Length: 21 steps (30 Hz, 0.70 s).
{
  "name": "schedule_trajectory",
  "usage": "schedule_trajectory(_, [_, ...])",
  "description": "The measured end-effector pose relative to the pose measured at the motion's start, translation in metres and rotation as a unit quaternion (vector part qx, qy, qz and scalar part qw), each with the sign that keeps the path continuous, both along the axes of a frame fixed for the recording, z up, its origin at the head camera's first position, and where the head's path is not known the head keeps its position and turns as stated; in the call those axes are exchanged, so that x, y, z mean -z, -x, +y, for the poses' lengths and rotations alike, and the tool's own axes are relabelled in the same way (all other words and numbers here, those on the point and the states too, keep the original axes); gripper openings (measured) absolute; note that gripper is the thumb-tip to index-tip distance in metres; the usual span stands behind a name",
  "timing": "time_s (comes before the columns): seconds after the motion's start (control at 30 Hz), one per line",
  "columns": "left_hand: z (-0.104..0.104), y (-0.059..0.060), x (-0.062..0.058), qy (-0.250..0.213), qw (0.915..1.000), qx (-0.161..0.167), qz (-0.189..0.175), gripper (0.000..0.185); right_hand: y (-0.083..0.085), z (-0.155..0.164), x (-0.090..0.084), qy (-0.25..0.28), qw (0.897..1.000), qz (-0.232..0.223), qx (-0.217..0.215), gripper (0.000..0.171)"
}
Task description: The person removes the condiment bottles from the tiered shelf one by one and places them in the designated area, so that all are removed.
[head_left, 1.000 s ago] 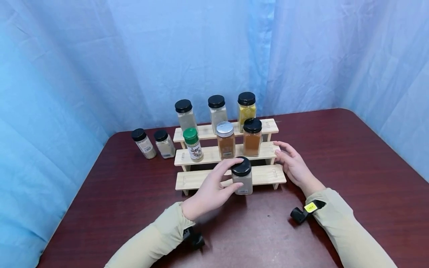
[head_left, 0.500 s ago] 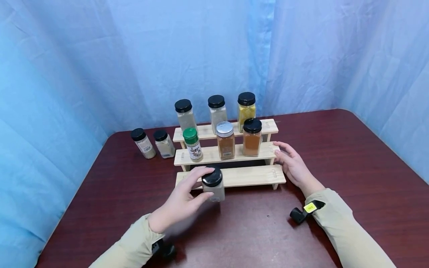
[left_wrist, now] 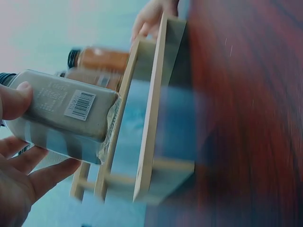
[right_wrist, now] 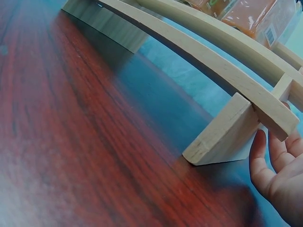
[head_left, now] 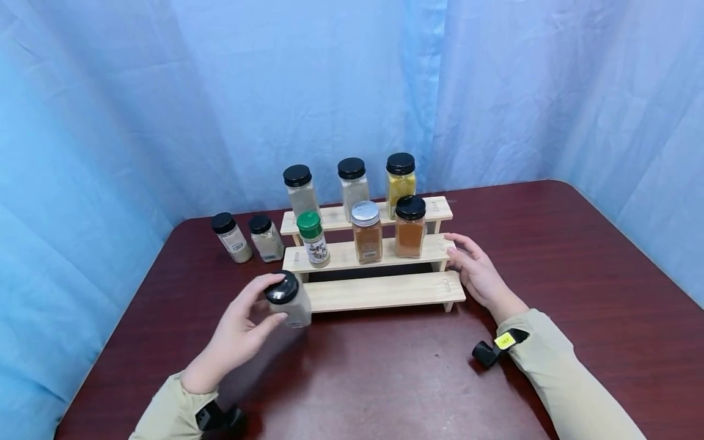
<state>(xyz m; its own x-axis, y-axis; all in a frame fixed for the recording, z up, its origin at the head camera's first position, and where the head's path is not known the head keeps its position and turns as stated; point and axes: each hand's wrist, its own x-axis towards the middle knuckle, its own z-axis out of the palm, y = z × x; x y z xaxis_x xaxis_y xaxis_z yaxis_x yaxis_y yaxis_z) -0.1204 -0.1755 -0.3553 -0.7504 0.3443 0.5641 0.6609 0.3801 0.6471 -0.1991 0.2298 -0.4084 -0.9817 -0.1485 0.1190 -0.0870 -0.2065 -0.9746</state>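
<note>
A square glass spice jar [head_left: 296, 308] with a black lid and greyish powder hangs tilted in front of the lowest shelf's left end. My left hand [head_left: 236, 333] grips it, fingers at the lid and thumb on the side; a barcode label faces the left wrist view. The three-tier wooden rack [head_left: 379, 293] stands on the table. My right hand [head_left: 481, 275] touches the rack's right end by the middle shelf, its fingers loosely extended. In the right wrist view, its fingers [right_wrist: 258, 158] reach up beside the shelf end and side leg.
On the middle shelf stand a green-capped bottle [head_left: 315, 241], a silver-lidded jar [head_left: 367, 238] and a black-lidded orange-brown jar [head_left: 410, 235]. Three black-lidded jars, one of them a yellow jar [head_left: 401, 183], line the top shelf. Two pale jars [head_left: 267, 241] stand left of the rack.
My left hand has carried the spice jar leftward along the front of the lowest shelf, from right of its middle to its left end, tilting it. My right hand has stayed at the rack.
</note>
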Motion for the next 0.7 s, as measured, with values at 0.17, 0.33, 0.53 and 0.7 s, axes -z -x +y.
schedule_trajectory(0.17, [-0.019, 0.002, 0.000, 0.001, 0.9973, -0.072, -0.015, 0.066, 0.000, 0.000, 0.001, 0.007, 1.000, 0.004, 0.002, 0.023])
schedule_trajectory(0.33, [-0.038, 0.006, -0.001, -0.022, 0.9939, -0.107, -0.016, 0.065, 0.000, 0.000, 0.002, 0.006, 1.000, 0.002, 0.003, 0.022])
schedule_trajectory(0.53, [-0.064, 0.015, 0.002, -0.023, 0.9872, -0.157, -0.021, 0.063, 0.000, 0.000, 0.001, -0.002, 1.000, 0.001, 0.006, 0.023])
schedule_trajectory(0.7, [-0.085, 0.028, 0.007, -0.024, 0.9792, -0.197, -0.041, 0.062, 0.000, 0.000, 0.001, -0.001, 1.000, 0.002, 0.007, 0.022])
